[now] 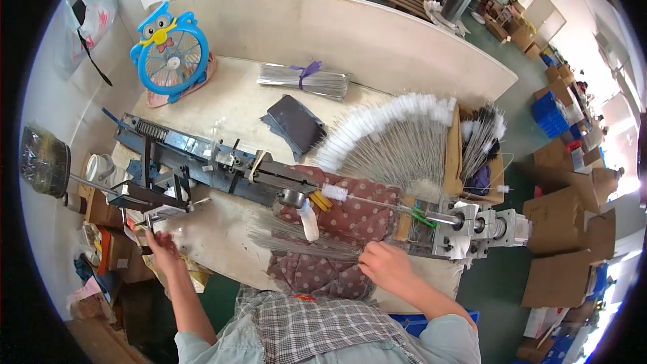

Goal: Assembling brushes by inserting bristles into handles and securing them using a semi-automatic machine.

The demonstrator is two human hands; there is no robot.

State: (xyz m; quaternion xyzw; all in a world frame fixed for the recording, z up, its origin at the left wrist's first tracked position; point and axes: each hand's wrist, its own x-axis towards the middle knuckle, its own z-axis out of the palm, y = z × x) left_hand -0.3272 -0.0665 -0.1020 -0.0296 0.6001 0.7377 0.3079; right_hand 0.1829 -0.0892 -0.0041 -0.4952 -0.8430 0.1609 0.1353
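Note:
My left hand is at the left end of the long bench machine, its fingers curled at a small dark handle below a metal bracket. Blur hides part of that grip. At the middle front, my right hand is closed, fingertips pinched at the right ends of a loose bundle of thin metal wires. Above it, a white bristle brush on a twisted wire stem stretches along the machine toward the metal spindle at right. A brown polka-dot cloth lies under the wires.
Many finished white-tipped brushes fan out behind the machine, beside a cardboard box. A tied wire bundle, a dark pad and a blue fan stand farther back. A raised board edges the table; cartons fill the right.

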